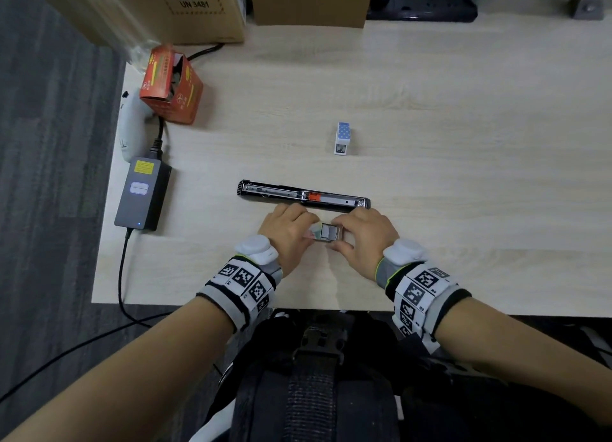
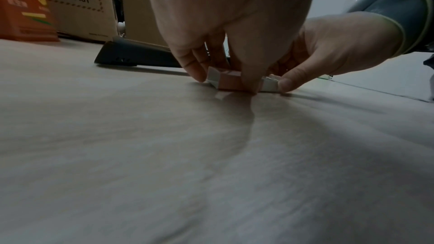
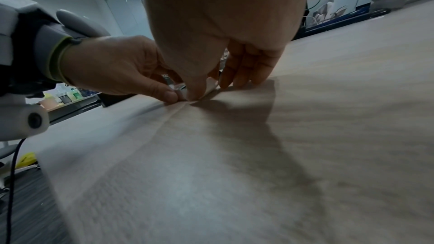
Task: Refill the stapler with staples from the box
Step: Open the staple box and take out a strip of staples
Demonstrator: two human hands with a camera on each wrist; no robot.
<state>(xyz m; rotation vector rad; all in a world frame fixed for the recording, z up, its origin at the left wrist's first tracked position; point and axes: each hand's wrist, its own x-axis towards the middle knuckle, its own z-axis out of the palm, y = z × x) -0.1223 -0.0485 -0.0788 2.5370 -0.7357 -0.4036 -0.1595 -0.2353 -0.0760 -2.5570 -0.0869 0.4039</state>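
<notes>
The small staple box (image 1: 326, 234) lies on the table between my hands, its tray slid partly out so that grey staples show. My left hand (image 1: 309, 231) pinches the pink sleeve (image 2: 229, 83) between thumb and fingers. My right hand (image 1: 341, 238) pinches the white tray end (image 2: 270, 84), its other fingers resting on the table. In the right wrist view only a sliver of the box (image 3: 178, 88) shows between the two thumbs. The black stapler (image 1: 303, 196) lies opened flat just beyond my hands, its channel and orange pusher exposed.
A small blue dotted mini stapler (image 1: 342, 138) stands further back on the right. An orange carton (image 1: 170, 83), a grey power adapter (image 1: 144, 193) with its cable and a white device sit at the left edge. Cardboard boxes (image 1: 308, 1) line the far side of the table (image 1: 463, 176).
</notes>
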